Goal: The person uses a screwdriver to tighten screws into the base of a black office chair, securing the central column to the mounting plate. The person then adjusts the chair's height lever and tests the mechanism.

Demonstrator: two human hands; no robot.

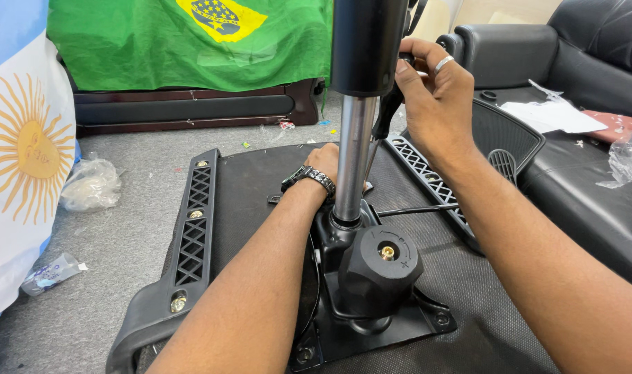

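Note:
An upturned office chair seat (253,187) lies on the grey carpet, black mesh underside up. A black tilt mechanism (371,277) with a round knob is bolted to it, and a chrome gas cylinder (354,159) rises from it into a black sleeve. My right hand (433,90), with a ring on one finger, grips a black-handled screwdriver (388,111) beside the cylinder. My left hand (324,163), with a metal watch on its wrist, reaches behind the cylinder's base; its fingers are hidden.
Black armrest brackets (194,228) run along both sides of the seat. A black leather sofa (593,166) with papers and plastic wrap stands to the right. A green flag (191,41) drapes furniture behind. Another flag (18,159) hangs left, with plastic bags (91,183) on the carpet.

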